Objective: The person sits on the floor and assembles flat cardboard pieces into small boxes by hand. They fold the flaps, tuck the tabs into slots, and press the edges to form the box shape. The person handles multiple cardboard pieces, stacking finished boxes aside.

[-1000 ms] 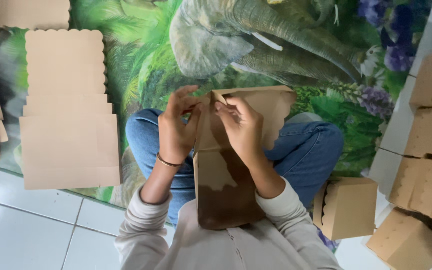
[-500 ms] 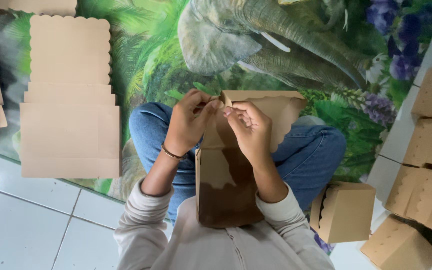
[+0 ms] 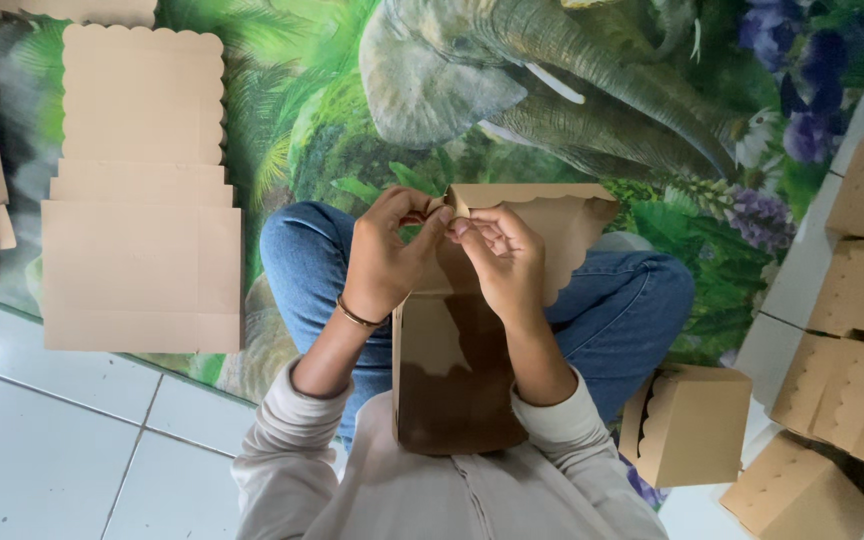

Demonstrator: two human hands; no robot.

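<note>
Two hands [image 3: 447, 255] pinch the kraft box [image 3: 462, 370] top edge.

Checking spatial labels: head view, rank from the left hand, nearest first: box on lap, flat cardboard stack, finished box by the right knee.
1. Box on lap: touched by the left hand.
2. Flat cardboard stack: on the mat, to the person's left.
3. Finished box: on the floor, beyond the right knee.
</note>
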